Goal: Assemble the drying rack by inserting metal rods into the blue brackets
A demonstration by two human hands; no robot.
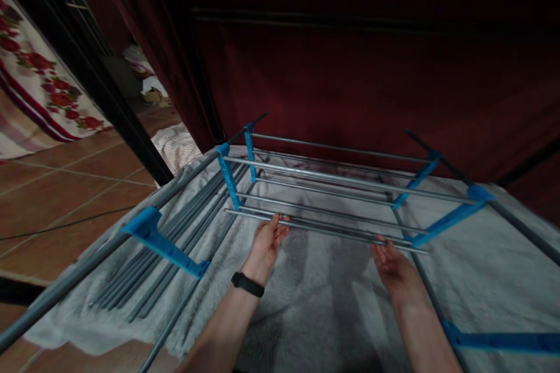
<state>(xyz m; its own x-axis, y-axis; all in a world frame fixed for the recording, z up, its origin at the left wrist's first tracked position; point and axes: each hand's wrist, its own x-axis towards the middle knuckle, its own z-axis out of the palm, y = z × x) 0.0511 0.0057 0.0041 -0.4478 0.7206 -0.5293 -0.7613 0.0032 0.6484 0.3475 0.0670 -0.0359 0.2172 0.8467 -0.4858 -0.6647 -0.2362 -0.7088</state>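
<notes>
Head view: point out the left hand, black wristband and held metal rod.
Left hand [266, 238]: head view, middle of the hand.
Black wristband [247, 284]: head view, middle of the band.
Held metal rod [328, 231]: head view, midway along its length.

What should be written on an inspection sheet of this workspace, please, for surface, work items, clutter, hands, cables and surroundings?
Surface: light grey blanket, wrinkled.
Work items: frame of grey tubes with blue brackets; loose tubes lie at its left.
Clutter: small pile on the floor, far left; contents too dim to tell.
Hands: left hand and right hand hold one near tube.
Cables: thin dark cord on the tiled floor, left.
Surroundings: dark red curtain behind, floral cloth at left.
</notes>
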